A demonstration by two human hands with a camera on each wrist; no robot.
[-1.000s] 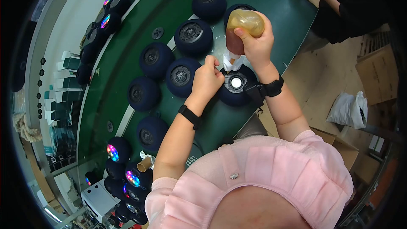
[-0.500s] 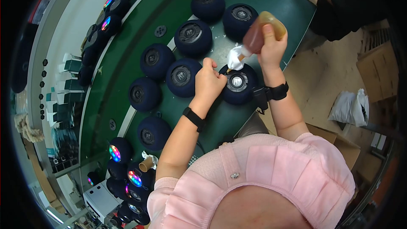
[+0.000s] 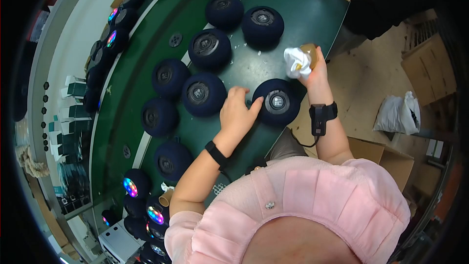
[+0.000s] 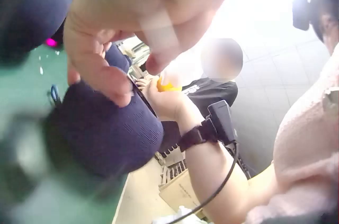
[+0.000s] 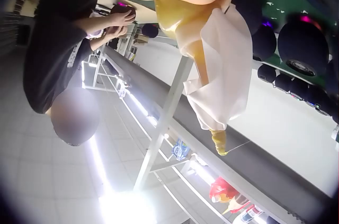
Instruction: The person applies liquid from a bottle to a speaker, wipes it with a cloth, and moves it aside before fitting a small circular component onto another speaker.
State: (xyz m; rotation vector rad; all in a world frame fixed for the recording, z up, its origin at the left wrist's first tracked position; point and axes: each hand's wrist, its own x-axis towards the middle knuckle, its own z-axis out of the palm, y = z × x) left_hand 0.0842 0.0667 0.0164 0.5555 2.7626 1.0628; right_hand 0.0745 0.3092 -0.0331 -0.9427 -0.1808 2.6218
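A round navy fabric speaker [image 3: 265, 117] lies on the green table with its dark ringed disc facing up. My left hand [image 3: 237, 113] is at its left side, thumb and fingers spread, the thumb tip right at the rim. The left wrist view shows fingertips against the speaker's fabric [image 4: 106, 134]. My right hand [image 3: 316, 76] grips a yellowish squeeze bottle [image 3: 309, 51] to the right of the speaker. White wrapping [image 5: 230, 70] surrounds the bottle's neck. Its amber nozzle [image 5: 218, 140] pokes out, trailing a thin strand.
Several more navy speakers [image 3: 205, 105] stand left of and beyond my hands. Lit speakers [image 3: 155, 214] crowd the lower left near a cardboard tube [image 3: 166, 198]. Across the table's far corner is another person [image 3: 391, 0]. A white bag [image 3: 398, 113] sits beyond the right edge.
My right hand has drawn the bottle back from over the speaker to the right and turned it. The left hand's fingers have uncurled and spread at the speaker's rim.
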